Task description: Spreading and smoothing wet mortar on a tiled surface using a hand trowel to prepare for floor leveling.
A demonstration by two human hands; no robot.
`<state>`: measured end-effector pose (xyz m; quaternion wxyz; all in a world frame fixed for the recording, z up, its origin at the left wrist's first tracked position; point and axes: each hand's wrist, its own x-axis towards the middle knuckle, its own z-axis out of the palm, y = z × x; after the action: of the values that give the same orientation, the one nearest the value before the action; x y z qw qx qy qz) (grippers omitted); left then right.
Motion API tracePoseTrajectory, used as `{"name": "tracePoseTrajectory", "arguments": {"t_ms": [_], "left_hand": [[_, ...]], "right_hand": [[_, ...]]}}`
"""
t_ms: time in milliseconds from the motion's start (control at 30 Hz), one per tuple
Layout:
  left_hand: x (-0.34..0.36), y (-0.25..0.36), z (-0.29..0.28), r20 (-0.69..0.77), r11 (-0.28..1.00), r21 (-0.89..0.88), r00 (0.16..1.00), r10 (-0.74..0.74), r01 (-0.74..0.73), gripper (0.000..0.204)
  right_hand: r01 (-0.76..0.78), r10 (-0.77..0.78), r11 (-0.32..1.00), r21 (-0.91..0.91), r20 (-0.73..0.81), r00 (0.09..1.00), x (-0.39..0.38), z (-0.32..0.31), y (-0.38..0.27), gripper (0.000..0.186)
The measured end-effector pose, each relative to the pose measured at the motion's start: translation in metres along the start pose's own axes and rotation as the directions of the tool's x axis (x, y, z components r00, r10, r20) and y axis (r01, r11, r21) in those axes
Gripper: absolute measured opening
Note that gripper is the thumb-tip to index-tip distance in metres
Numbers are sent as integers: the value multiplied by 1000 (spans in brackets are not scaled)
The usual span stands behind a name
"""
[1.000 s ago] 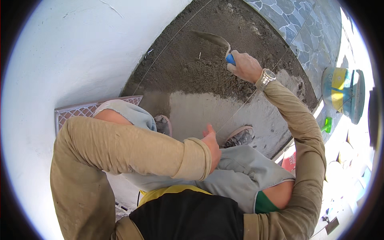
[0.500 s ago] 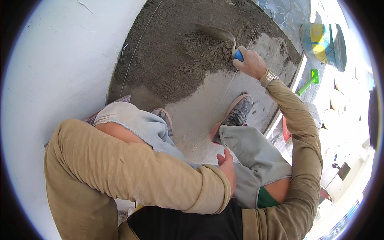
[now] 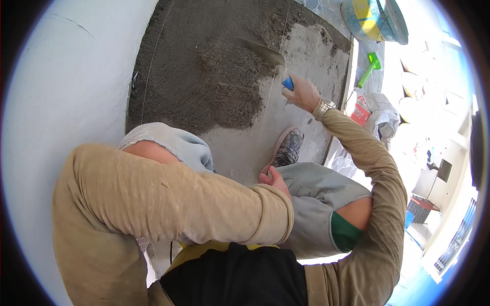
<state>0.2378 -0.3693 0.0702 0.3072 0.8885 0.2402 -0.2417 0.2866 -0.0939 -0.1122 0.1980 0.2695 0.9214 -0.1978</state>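
My right hand is closed around the blue handle of a trowel. The trowel's blade lies at the surface of a dark, damp bed of mortar, which is heaped and crumbly near the blade. A thin string runs past the trowel's neck and along the mortar's right side. My left hand hangs beside my right knee, fingers loosely bent and partly apart, with nothing seen in it. The left forearm crosses in front of my body.
A white wall rises on the left. Bare grey concrete borders the mortar. Beyond a pale edge at right are a blue-and-yellow bucket, a green tool and a red-and-white bag. My right shoe stands on the concrete.
The view has shifted, so bucket and green tool sit higher and farther left. The trowel has moved slightly over the mortar. My left hand has come nearer the right shoe, its fingers more bent.
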Motion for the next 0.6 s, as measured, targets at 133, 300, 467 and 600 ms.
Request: {"name": "tracePoseTrajectory", "arguments": {"t_ms": [133,300,467,600], "left_hand": [[-13,10,4,-81,990,-139,997,1,-12,41],[-33,17,22,-170,961,-265,978,-124,76,39],[-24,19,17,-13,947,-252,978,-209,199,51],[-22,23,15,-156,934,-248,941,-301,257,38]], "right_hand": [[-78,102,986,145,-166,981,70,1,18,39],[-51,54,998,25,-142,988,64,37,16,41],[92,-92,996,8,130,987,-32,62,8,38],[154,-158,985,80,53,986,-10,37,-10,36]]}}
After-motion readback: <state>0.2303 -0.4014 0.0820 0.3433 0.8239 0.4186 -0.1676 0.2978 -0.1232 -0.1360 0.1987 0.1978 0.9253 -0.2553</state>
